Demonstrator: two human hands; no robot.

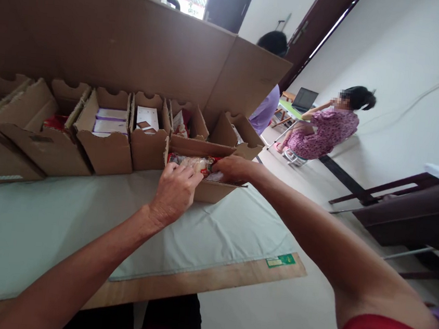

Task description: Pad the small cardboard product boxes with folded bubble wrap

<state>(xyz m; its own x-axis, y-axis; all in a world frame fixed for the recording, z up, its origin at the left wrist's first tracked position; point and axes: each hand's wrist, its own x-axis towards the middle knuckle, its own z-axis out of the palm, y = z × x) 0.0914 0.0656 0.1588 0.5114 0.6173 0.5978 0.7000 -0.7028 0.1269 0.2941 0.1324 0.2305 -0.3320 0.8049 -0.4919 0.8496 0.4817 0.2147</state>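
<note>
Head view is showing both bare hands working at a small open brown cardboard box (217, 189) that is sitting on a pale green cloth (80, 223) spread over a wooden tabletop (231, 273). The left hand (173, 191) is reaching in over the box's near edge, fingers curled close together and pressing on a clear plastic-wrapped packet with red print (194, 163) lying inside the box. The right hand (233, 168) is coming in from the right side, fingers bent narrowly around the packet's right end, gripping it. The packet is resting in the box's open top, between the two hands.

Just to the left, a row of similar open cardboard boxes (107, 137) is standing side by side, some holding white packs (108, 120). Behind them a tall cardboard sheet (138, 46) is leaning upright. Farther off, well apart from the table, a person in a pink patterned dress (323, 131) is sitting near an open laptop (305, 98).
</note>
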